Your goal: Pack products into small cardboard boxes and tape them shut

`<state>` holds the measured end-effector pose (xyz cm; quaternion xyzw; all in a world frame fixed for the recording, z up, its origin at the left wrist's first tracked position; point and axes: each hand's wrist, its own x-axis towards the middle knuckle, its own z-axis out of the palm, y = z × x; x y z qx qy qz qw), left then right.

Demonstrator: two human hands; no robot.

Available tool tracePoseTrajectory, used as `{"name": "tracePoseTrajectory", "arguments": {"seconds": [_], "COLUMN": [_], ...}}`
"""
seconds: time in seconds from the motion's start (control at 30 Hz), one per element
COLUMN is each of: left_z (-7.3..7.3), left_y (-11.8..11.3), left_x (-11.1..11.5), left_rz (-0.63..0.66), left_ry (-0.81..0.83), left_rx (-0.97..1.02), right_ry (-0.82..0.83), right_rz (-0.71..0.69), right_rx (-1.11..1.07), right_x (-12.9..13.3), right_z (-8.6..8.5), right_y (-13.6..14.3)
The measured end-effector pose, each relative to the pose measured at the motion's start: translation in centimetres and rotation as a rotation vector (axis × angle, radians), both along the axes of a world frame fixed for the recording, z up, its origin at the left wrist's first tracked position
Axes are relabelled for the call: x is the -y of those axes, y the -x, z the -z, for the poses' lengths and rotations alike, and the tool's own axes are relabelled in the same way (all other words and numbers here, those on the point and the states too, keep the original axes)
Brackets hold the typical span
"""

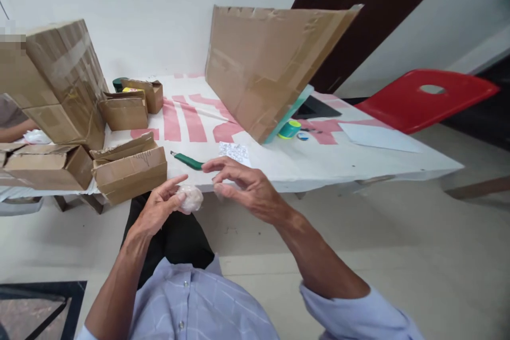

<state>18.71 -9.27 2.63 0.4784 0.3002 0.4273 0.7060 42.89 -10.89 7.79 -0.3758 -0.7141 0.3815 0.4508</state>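
A roundish, whitish bundle in clear wrap [190, 198] is held in my left hand [159, 206], just off the table's front edge. My right hand [247, 187] hovers to the right of the bundle, fingers apart and curved, holding nothing. Behind the hands, a green box cutter [186, 160] lies on the table with its tip toward the left. A small white sheet with dark markings [234, 153] lies beyond my right hand. An open cardboard box [133, 171] stands at the table edge, left of my left hand.
More small boxes [51, 166] and a tall carton [64, 79] stand at the left. A large cardboard panel [271, 64] leans at the back. Near it are a green-yellow tape roll [289, 129] and a red chair [426, 101]. Another person's arm [16, 132] shows far left.
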Motion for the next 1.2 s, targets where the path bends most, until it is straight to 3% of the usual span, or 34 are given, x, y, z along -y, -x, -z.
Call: {"name": "tracePoseTrajectory", "arguments": {"seconds": [0.2,0.37,0.8,1.07,1.2], "left_z": [0.2,-0.4,-1.3,-0.7,-0.3], "left_y": [1.0,1.2,2.9,3.0,2.9], "left_x": [1.6,2.6,3.6,3.8,3.6], "left_rz": [-0.217,-0.346,-0.434,-0.436,-0.500], "left_ry": [0.048,-0.046,-0.240,-0.253,-0.291], "left_rx": [0.185,0.160,0.060,0.041,-0.044], "right_ry": [0.222,0.230,0.213,0.207,0.131], "right_rz": [-0.091,-0.064,-0.081,-0.096,-0.074], "right_rx": [0.065,0.054,0.128,0.165,0.287], "right_x": [1.6,1.7,1.6,1.6,1.8], "right_z": [0.4,1.2,0.1,-0.1,-0.3], "right_y": [4.0,7.1,8.5,9.1,9.2]}}
